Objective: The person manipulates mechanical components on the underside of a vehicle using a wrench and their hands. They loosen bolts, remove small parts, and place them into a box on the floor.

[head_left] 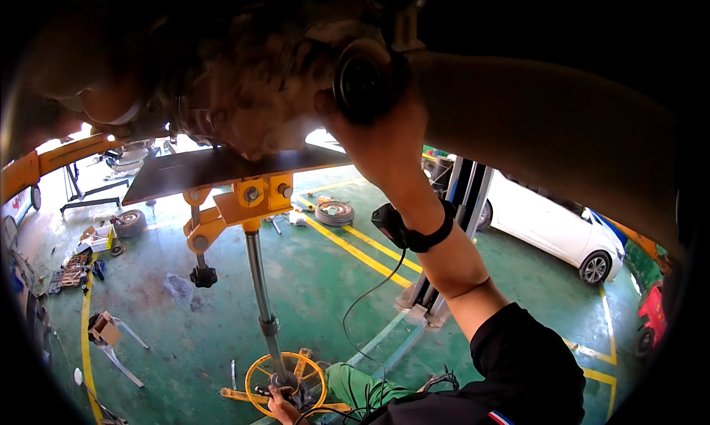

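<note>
My right hand [377, 133] is raised under a dark vehicle underside. Its fingers curl round a round, black thing with a ringed face [362, 81]; shadow hides its exact kind. A black strapped device [403, 225] sits on that wrist, with a cable hanging from it. Above the flat dark plate [237, 166] of a yellow jack is a large, dim metal housing [244, 107]; shadow blurs their contact. Low in view, my left hand [281, 406] is closed beside the jack's metal post [260, 284], near its yellow ring [255, 369]. What it grips is unclear.
Left on the green floor lie a wheel [130, 223], a tool set [74, 270] and a small stand [107, 330]. Another wheel [334, 213] lies behind the post. A lift column [470, 196] stands right, with a white car [547, 222] beyond.
</note>
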Demonstrator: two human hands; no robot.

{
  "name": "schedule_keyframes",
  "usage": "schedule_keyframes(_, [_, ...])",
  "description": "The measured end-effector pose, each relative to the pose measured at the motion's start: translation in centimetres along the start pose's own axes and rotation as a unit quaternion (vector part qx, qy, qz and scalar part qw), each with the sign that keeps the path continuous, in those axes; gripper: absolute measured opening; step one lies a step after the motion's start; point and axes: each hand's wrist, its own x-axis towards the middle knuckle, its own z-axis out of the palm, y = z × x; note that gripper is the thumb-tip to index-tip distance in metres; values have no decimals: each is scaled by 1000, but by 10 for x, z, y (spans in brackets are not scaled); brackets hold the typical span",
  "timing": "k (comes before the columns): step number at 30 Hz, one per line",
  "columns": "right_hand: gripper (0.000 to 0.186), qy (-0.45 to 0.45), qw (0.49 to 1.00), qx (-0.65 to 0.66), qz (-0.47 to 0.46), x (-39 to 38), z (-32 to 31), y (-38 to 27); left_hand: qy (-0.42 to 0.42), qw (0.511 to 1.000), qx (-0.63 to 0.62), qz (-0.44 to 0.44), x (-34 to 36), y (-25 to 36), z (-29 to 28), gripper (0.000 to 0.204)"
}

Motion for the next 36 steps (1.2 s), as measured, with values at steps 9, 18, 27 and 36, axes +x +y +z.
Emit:
schedule_keyframes(9, [53,2,1000,-9,10,-3,6,-8,9,998,39,38,-12,-5,10,13])
schedule_keyframes(18, [64,5,1000,9,10,0,3,-11,-12,1000,-10,-4,4,3,23,18])
schedule_keyframes(27, [42,4,999,-41,28,0,6,-11,-27,999,-35,-7,10,9,27,22])
schedule_keyframes(36, [65,9,999,-8,36,0,5,-12,-27,998,-37,-33,4,0,26,28])
